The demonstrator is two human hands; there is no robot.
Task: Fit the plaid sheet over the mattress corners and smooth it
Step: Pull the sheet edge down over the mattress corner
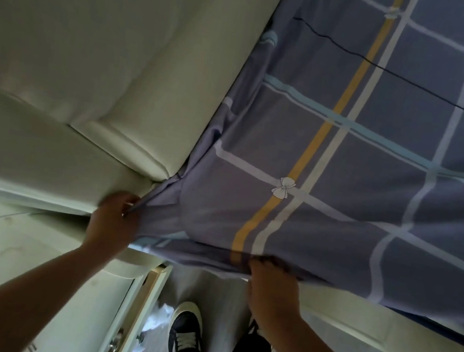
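Note:
The plaid sheet (pixel 366 155), grey-blue with white, light blue and yellow lines and small bow prints, lies over the mattress and fills the right of the view. Its near corner bunches where the bed meets the padded headboard. My left hand (pixel 114 217) grips the sheet's edge at that corner, fingers closed on the fabric beside the headboard. My right hand (pixel 271 290) holds the sheet's hem along the near side of the bed, fingers curled under the fold. The mattress itself is hidden beneath the sheet.
A cream padded headboard (pixel 88 38) rises on the left. Below it stands a pale nightstand (pixel 33 271) with an open drawer (pixel 140 314) and a thin cable on top. My feet in dark sneakers (pixel 186 331) stand on grey floor beside the bed frame (pixel 382 333).

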